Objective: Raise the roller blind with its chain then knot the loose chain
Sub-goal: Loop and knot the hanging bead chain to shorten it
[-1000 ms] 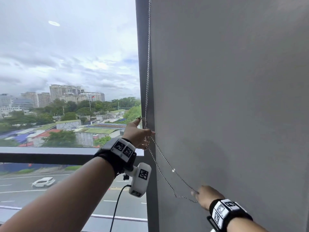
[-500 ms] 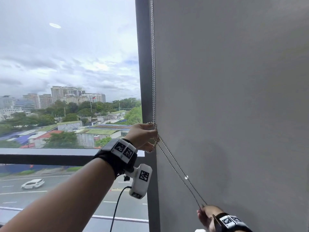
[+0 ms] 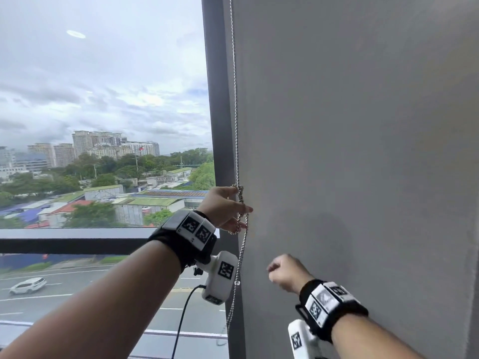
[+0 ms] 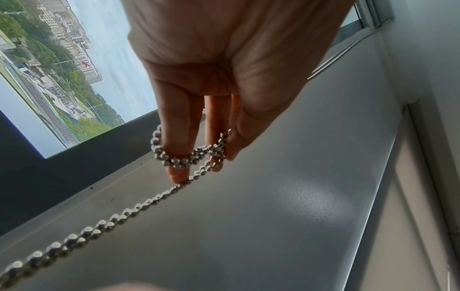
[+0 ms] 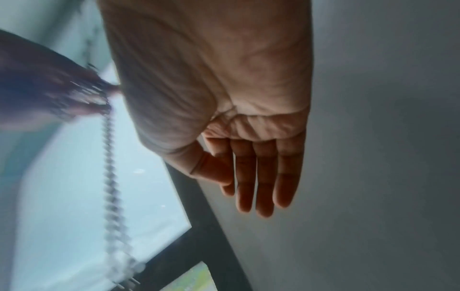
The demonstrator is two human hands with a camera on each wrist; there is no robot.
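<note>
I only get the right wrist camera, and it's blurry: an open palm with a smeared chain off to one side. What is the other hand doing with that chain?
Observer: The left hand holds the chain looped round its fingertips, with a twisted bunch of beads lying across them.
Operator: Does anything hold the chain below that?
Observer: No. In the head view it hangs straight down under the left hand, and the right hand is apart from it, touching nothing.
Operator: And where does it go upward?
Observer: It runs straight up past the top of the head view, between the dark window frame and a plain grey surface.
</note>
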